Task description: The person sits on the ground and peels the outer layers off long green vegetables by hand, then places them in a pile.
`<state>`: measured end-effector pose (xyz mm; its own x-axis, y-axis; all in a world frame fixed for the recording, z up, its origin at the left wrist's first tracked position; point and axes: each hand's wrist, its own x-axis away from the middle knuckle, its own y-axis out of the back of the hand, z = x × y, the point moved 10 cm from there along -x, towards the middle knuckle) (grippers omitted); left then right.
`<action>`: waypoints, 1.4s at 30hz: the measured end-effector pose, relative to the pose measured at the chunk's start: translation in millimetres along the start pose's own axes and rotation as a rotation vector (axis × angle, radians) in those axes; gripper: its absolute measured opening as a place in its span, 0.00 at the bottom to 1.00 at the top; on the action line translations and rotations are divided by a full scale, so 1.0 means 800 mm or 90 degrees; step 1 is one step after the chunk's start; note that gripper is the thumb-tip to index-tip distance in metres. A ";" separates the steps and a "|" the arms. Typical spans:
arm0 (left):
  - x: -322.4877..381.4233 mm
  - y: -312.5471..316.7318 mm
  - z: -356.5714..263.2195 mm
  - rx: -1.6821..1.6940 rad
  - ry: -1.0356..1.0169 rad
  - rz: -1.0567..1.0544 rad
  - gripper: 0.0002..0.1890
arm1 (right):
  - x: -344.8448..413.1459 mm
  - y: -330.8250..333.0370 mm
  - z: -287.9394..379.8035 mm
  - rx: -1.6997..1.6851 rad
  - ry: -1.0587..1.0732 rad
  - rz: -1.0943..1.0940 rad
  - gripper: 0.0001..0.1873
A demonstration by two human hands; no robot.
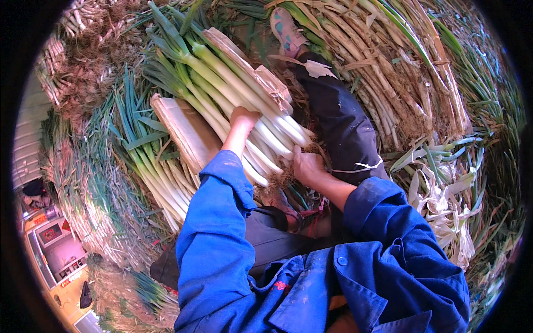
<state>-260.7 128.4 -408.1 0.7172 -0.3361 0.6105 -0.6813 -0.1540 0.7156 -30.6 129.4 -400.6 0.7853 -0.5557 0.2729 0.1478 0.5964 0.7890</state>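
Note:
Several peeled long green onions (220,87) lie side by side in front of me, white root ends towards me. They rest in an open, folded piece of cardboard (189,129). My left hand (245,116) lies on top of the white shafts, fingers curled over them; its grip is partly hidden. My right hand (307,164) is at the root ends, fingers bent, thumb close to one shaft's tip. Whether it pinches anything does not show. Roots (277,181) show below the ends, between my hands.
Unpeeled green onions (374,70) with dry skins lie at upper right. Peeled-off skins (447,204) are heaped at right. More white-stemmed onions (166,183) lie left of the cardboard. A rooted pile (79,66) stands upper left. My outstretched leg (341,116) borders the onions on the right.

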 end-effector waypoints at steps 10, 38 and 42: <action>-0.019 0.023 -0.027 -0.121 -0.316 -0.362 0.48 | 0.004 -0.017 0.011 -0.121 -0.007 0.028 0.09; -0.021 0.122 -0.048 0.188 -0.237 -0.438 0.30 | 0.141 0.456 -0.371 0.183 -0.219 -0.509 0.14; 0.052 0.120 -0.126 0.461 -0.305 -0.218 0.30 | 0.068 0.445 -0.368 0.182 -0.142 -0.512 0.21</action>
<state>-281.5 193.5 -279.8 0.8689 -0.4876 0.0851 -0.4847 -0.8032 0.3464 241.6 482.4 -267.2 0.3682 -0.8627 -0.3468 0.4259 -0.1750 0.8877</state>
